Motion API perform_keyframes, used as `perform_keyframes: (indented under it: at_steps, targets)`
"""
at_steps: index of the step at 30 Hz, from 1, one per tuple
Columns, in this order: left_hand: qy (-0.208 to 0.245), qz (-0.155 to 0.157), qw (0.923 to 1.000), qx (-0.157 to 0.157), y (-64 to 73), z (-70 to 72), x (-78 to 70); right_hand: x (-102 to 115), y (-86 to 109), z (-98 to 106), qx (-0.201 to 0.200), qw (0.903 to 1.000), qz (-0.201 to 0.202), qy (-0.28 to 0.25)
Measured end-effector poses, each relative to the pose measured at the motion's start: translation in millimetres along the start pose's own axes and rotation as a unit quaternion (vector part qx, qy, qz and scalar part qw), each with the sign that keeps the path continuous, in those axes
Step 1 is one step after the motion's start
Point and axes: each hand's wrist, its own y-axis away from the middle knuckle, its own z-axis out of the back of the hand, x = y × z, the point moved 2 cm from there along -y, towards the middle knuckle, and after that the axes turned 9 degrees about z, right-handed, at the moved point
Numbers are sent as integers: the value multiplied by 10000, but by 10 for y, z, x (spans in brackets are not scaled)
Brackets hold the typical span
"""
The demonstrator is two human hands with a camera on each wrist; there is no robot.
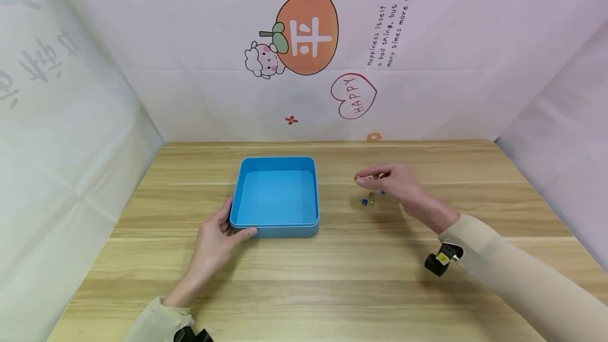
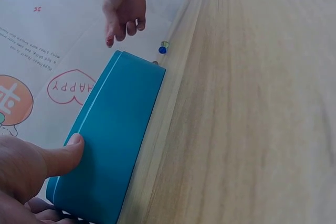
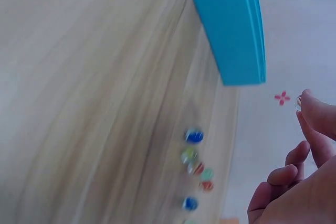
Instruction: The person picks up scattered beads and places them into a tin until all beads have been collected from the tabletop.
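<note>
1. The left hand grips the empty blue box at its corner.
2. The right hand pinches one marble (lifted); the other marbles lie on the tabletop, none boxed yet.

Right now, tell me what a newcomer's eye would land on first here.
The bright blue tray at the middle of the wooden table, with the left hand holding its near left corner. To its right, the right hand pinches a marble above a small cluster of marbles.
</note>
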Motion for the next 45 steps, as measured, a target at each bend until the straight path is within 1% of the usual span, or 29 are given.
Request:
perform_keyframes:
  at_steps: [5,10,13,17,24,31,37,41,45]
  targets:
    - [4,65,10000,12,-5,-7,25,128,-70,-155,127,9999,49,-82]
    - [-18,32,10000,8,4,-5,35,205,-193,-317,166,9997,49,-163]
    - [-24,43,10000,4,6,-2,33,267,-258,-416,231,9996,116,-114]
    - [-20,61,10000,2,-1,2,35,363,-332,-538,269,9992,307,14]
    - [-39,34,10000,0,-6,-1,45,481,-463,-767,345,9972,668,-24]
    - [-3,67,10000,-2,-18,1,46,606,-572,-997,583,9935,961,161]
    - [-34,12,10000,42,-51,3,41,683,-662,-1143,572,9906,1192,353]
    - [-54,-24,10000,54,-67,12,47,720,-705,-1245,634,9883,1275,543]
    - [-45,-26,10000,55,-69,25,51,732,-741,-1332,664,9872,1269,697]
